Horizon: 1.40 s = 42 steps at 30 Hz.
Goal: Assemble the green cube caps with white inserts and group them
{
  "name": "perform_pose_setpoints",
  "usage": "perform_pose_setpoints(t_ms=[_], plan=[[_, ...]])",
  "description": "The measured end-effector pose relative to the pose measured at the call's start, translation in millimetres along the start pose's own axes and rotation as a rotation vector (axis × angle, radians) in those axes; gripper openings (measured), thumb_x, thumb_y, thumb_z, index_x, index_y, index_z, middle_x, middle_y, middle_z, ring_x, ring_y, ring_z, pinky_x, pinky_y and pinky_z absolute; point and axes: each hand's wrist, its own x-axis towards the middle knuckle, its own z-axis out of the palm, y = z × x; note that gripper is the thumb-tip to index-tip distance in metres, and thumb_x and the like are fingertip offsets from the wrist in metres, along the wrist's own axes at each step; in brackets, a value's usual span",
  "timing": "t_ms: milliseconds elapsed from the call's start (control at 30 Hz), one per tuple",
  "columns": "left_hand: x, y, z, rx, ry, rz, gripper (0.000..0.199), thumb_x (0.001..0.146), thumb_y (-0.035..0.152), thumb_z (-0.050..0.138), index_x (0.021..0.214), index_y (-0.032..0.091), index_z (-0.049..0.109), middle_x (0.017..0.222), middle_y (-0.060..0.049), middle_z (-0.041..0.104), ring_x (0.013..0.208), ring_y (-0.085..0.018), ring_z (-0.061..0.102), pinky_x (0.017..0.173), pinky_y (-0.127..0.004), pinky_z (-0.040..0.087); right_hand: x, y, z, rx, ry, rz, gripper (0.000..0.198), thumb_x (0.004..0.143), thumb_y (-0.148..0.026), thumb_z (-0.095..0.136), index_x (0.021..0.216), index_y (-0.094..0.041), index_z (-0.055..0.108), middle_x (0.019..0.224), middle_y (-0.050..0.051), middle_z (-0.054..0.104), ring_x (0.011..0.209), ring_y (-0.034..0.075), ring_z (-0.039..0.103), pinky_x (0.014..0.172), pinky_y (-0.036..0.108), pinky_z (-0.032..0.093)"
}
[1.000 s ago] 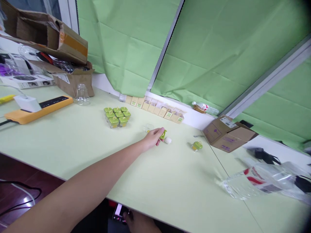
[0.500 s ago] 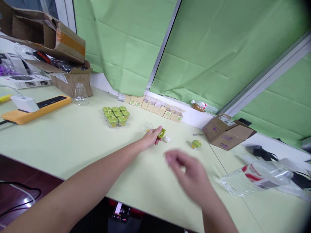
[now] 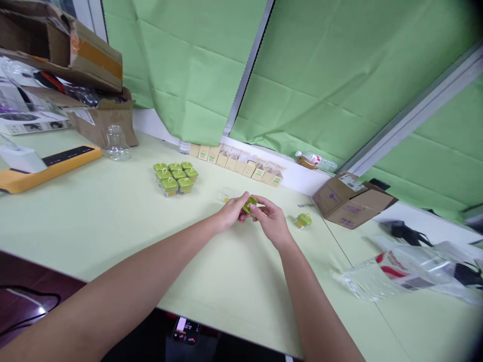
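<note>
Between my two hands is a small green lid (image 3: 249,203), held just above the table. My left hand (image 3: 232,212) grips it from the left, and the fingers of my right hand (image 3: 270,218) close on its right side. Just beyond my left hand lies a small clear container (image 3: 225,194) with something yellow in it. To the right stands one small clear container with a green lid (image 3: 303,220). Several more green-lidded containers (image 3: 175,177) stand grouped at the left. The white piece seen earlier beside the lid is hidden by my right hand.
Small cardboard boxes (image 3: 237,162) line the back edge. A power strip (image 3: 53,168), a clear jar (image 3: 116,143) and cartons (image 3: 101,118) are at left. At right are a cardboard box (image 3: 347,201) and a large plastic bottle (image 3: 392,271). A phone (image 3: 186,330) lies below the table edge.
My right hand has moved up and left from the open table to the green lid, and its fingers now hold it together with my left hand. The view has shifted slightly.
</note>
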Motion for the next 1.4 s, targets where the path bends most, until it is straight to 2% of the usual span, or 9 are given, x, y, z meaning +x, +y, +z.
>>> perform_pose_setpoints(t_ms=[233, 433, 600, 767, 900, 1067, 1267, 1400], plan=[[-2.7, 0.1, -1.3, -0.003, -0.011, 0.015, 0.053, 0.092, 0.064, 0.041, 0.081, 0.014, 0.059, 0.064, -0.002, 0.056, 0.05, -0.009, 0.046, 0.049, -0.023, 0.035, 0.5, -0.9, 5.1, 0.037, 0.013, 0.009, 0.048, 0.076, -0.047, 0.072, 0.115, -0.019, 0.068, 0.091, 0.006, 0.071, 0.071, 0.015, 0.062, 0.064, 0.03, 0.052], [0.0, 0.3, -1.4, -0.211, 0.005, -0.128, 0.037, 0.096, 0.04, 0.037, 0.077, 0.014, 0.057, 0.06, -0.002, 0.054, 0.047, -0.011, 0.047, 0.047, -0.024, 0.036, -0.1, 2.3, 2.8, 0.031, 0.007, 0.009, 0.044, 0.076, -0.048, 0.072, 0.108, -0.018, 0.07, 0.091, 0.006, 0.07, 0.07, 0.014, 0.058, 0.065, 0.03, 0.051], [-1.7, 4.7, -1.2, -0.251, 0.055, -0.2, 0.029, 0.092, 0.031, 0.043, 0.076, 0.013, 0.059, 0.06, -0.004, 0.055, 0.049, -0.013, 0.053, 0.048, -0.025, 0.04, 1.2, 5.5, 0.8, 0.019, -0.005, 0.005, 0.042, 0.076, -0.049, 0.071, 0.104, -0.018, 0.068, 0.094, 0.006, 0.07, 0.076, 0.016, 0.06, 0.066, 0.03, 0.052], [-4.7, 10.3, -1.9, -0.231, 0.066, -0.16, 0.01, 0.08, 0.018, 0.051, 0.075, 0.014, 0.058, 0.059, -0.003, 0.058, 0.051, -0.013, 0.058, 0.051, -0.023, 0.043, 2.5, 9.7, 0.2, 0.089, -0.024, -0.004, 0.04, 0.076, -0.049, 0.071, 0.103, -0.019, 0.065, 0.097, 0.006, 0.068, 0.08, 0.016, 0.061, 0.066, 0.029, 0.053], [-5.5, 11.7, -1.0, -0.208, 0.04, -0.131, 0.007, 0.081, 0.019, 0.056, 0.076, 0.015, 0.055, 0.062, -0.004, 0.062, 0.055, -0.014, 0.063, 0.052, -0.022, 0.046, 2.0, 11.6, 1.4, 0.114, -0.032, -0.004, 0.039, 0.077, -0.048, 0.071, 0.103, -0.019, 0.065, 0.093, 0.005, 0.067, 0.077, 0.015, 0.06, 0.067, 0.03, 0.053], [-2.5, 8.1, -1.6, -0.149, 0.052, -0.113, 0.009, 0.083, 0.022, 0.06, 0.081, 0.013, 0.057, 0.064, -0.005, 0.065, 0.056, -0.016, 0.066, 0.054, -0.026, 0.052, 0.9, 7.4, 2.8, 0.092, -0.008, -0.034, 0.032, 0.078, -0.045, 0.069, 0.093, -0.018, 0.063, 0.088, 0.004, 0.065, 0.08, 0.017, 0.059, 0.07, 0.031, 0.053], [0.0, 6.2, -3.9, -0.076, 0.106, -0.148, 0.014, 0.087, 0.027, 0.059, 0.084, 0.013, 0.059, 0.062, -0.005, 0.065, 0.052, -0.017, 0.066, 0.058, -0.032, 0.057, -1.3, -3.4, 4.8, 0.056, 0.001, -0.049, 0.026, 0.077, -0.043, 0.069, 0.086, -0.02, 0.061, 0.084, 0.003, 0.065, 0.077, 0.016, 0.059, 0.068, 0.03, 0.051], [-1.2, 8.6, -3.9, -0.095, 0.081, -0.164, 0.014, 0.087, 0.026, 0.061, 0.087, 0.012, 0.062, 0.065, -0.006, 0.067, 0.056, -0.018, 0.068, 0.059, -0.032, 0.058, -1.9, -4.5, 5.3, 0.054, 0.031, -0.052, 0.025, 0.077, -0.042, 0.069, 0.086, -0.019, 0.06, 0.085, 0.003, 0.065, 0.078, 0.016, 0.059, 0.07, 0.029, 0.049]])
